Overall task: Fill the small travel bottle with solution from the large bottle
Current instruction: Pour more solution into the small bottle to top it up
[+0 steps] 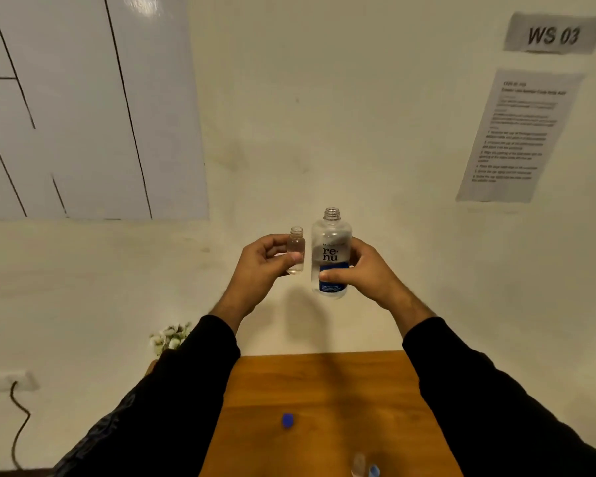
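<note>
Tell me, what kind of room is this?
Probably a numbered workstation set up for recording tasks: a "WS 03" sign and a printed instruction sheet are taped to the bare wall above a small wooden table.

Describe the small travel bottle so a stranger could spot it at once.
Above the far edge of the wooden table, two raised hands each hold an upright, uncapped clear bottle. The travel bottle is in the left hand. It is much shorter than the big bottle beside it and has no label.
</note>
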